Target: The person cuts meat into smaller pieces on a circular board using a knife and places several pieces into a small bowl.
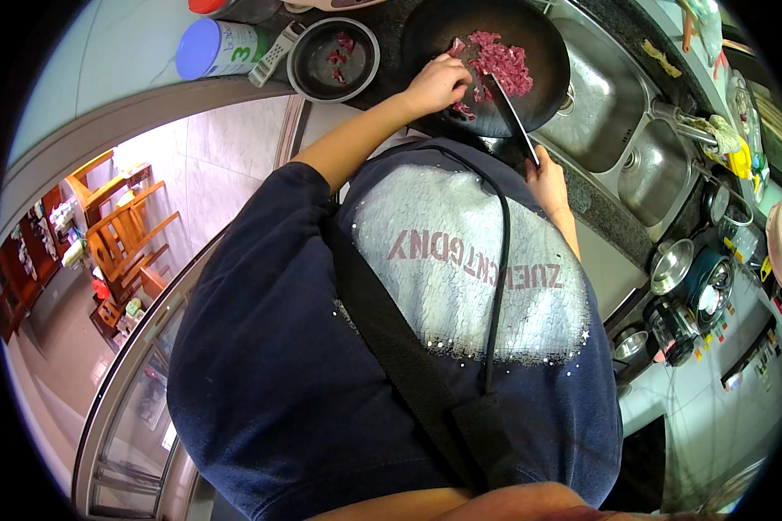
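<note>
My right hand (547, 177) is closed round the handle end of a knife (516, 121), whose blade reaches over a dark round board or pan (547, 58). On that dark surface lies a heap of cut red raw meat (509, 68), with smaller pieces nearer me. My left hand (440, 83) is bent over its left part, fingers curled beside a piece of meat (455, 47); whether they grip it cannot be told. Left of it stands a dark metal bowl (313, 71) holding a few meat strips (339, 58).
A white grater (270, 62) and a tin with a lilac lid (199, 49) stand at the upper left. A double steel sink (599, 91) adjoins on the right, its tap (694, 133) beyond. Metal bowls (671, 266) and other kitchenware crowd the right counter.
</note>
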Demonstrator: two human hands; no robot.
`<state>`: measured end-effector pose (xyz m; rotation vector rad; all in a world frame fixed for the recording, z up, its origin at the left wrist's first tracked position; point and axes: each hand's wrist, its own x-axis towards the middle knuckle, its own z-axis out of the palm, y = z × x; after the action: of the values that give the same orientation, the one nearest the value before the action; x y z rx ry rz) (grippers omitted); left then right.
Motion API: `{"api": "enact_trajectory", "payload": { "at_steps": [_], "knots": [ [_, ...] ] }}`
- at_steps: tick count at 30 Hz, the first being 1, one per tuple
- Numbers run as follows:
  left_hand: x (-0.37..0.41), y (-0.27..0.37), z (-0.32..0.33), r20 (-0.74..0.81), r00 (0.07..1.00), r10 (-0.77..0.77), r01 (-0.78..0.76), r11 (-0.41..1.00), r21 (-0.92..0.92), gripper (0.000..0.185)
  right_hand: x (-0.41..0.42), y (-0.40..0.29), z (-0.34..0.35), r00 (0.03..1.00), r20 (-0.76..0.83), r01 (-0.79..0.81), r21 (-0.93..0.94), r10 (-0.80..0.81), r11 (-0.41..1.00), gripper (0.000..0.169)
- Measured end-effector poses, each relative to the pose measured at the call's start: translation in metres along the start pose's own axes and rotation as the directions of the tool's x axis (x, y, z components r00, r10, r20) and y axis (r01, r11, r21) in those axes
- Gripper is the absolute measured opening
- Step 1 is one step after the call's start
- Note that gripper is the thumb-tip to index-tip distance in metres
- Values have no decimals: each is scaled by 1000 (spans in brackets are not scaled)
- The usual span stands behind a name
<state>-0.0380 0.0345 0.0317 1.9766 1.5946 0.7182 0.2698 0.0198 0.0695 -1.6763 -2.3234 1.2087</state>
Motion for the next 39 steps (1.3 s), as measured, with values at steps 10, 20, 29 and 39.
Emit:
{"api": "enact_trajectory", "payload": {
  "at_steps": [10, 20, 29, 39],
  "knots": [
    [48, 1, 19, -85, 996, 35, -24, 992, 123, 19, -15, -6, 8, 984, -134, -93, 187, 120, 978, 15],
    [40, -10, 20, -60, 998, 8, -6, 999, 45, 14, -27, -3, 8, 950, -169, -185, 370, 261, 910, 13],
    [43, -13, 12, -39, 997, 66, -66, 998, 6, 12, -29, -9, 1, 945, -191, -179, 379, 266, 908, 13],
    [38, -19, -11, 57, 944, -324, 327, 905, -271, 10, -23, -2, 5, 977, -83, -159, 334, 197, 929, 14]
  ]
}}
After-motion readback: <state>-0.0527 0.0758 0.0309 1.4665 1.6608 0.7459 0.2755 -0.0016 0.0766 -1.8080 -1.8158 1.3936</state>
